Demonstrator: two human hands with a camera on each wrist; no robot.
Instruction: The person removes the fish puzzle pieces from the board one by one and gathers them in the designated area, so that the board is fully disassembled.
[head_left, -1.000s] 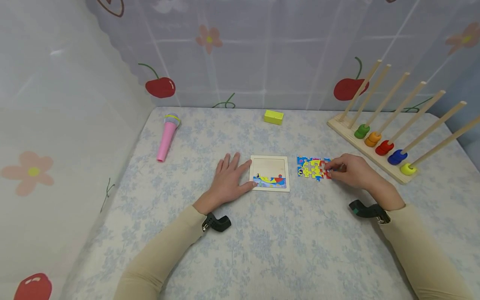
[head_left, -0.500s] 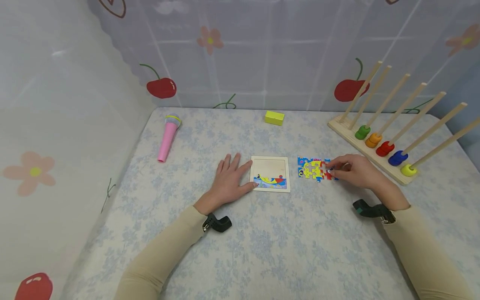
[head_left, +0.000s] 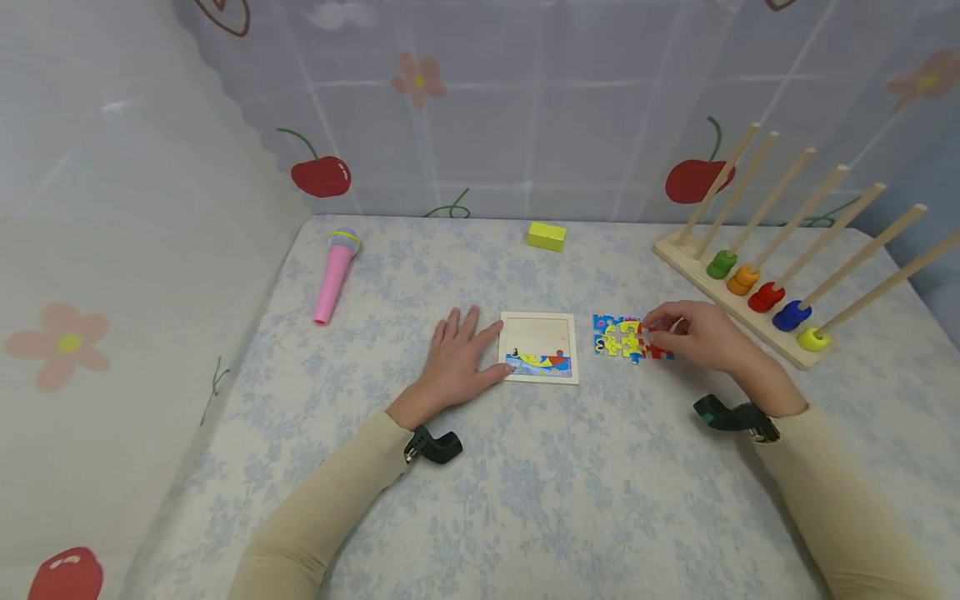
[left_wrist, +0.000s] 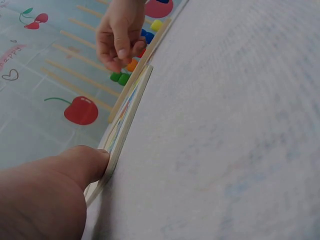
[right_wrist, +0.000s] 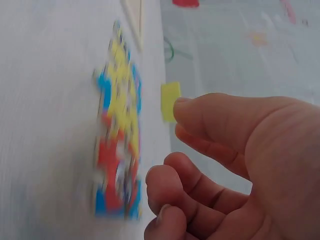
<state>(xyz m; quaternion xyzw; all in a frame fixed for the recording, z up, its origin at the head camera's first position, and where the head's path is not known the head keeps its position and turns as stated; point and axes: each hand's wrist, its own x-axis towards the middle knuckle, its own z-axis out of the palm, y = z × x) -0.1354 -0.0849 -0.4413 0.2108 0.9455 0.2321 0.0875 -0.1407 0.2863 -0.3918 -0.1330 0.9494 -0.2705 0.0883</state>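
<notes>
My left hand (head_left: 462, 358) lies flat with spread fingers at the left edge of a wooden puzzle tray (head_left: 538, 318). Its thumb presses the tray's rim, as the left wrist view also shows. Fitted puzzle pieces (head_left: 538, 362) in yellow, red and blue fill the tray's lower part. To its right lies a flat group of loose-fitting puzzle pieces (head_left: 618, 337), blurred in the right wrist view. Over the right end of that group hovers my right hand (head_left: 693, 333), fingers bent, with no piece visible between thumb and fingers (right_wrist: 165, 185). It hides some pieces in the head view.
A wooden rack (head_left: 735, 287) with upright pegs and coloured beads stands at the right, close behind my right hand. At the back lies a yellow block (head_left: 547, 236). The pink toy microphone (head_left: 336, 275) rests at the back left. Curtains border the table's back and left.
My right hand has shifted slightly along the right end of the puzzle pieces, first right, then back left and a little up. The left hand and the tray stay put.
</notes>
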